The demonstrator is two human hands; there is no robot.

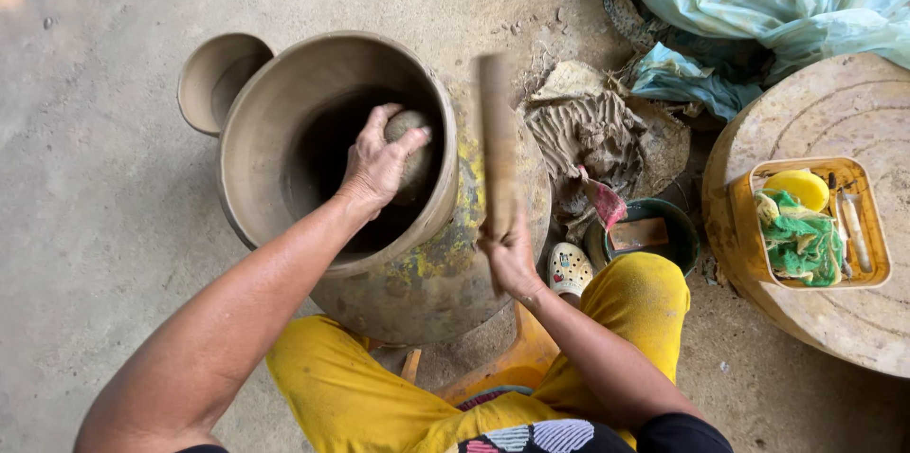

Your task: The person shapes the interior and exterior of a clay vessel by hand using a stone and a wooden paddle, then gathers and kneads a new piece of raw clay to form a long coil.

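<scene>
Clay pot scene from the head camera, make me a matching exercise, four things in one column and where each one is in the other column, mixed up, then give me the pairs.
Things:
1. round stone
2. wooden paddle
3. green cloth
4. small clay pot

Places:
A. in the orange tray on the round slab
B. on the floor behind the big clay pot
C. in the left hand, inside the big pot
D. in the right hand, against the pot's outer wall

Pairs: 1-C, 2-D, 3-A, 4-B

Left hand (377,167) cupped; right hand (509,256) clenched
</scene>
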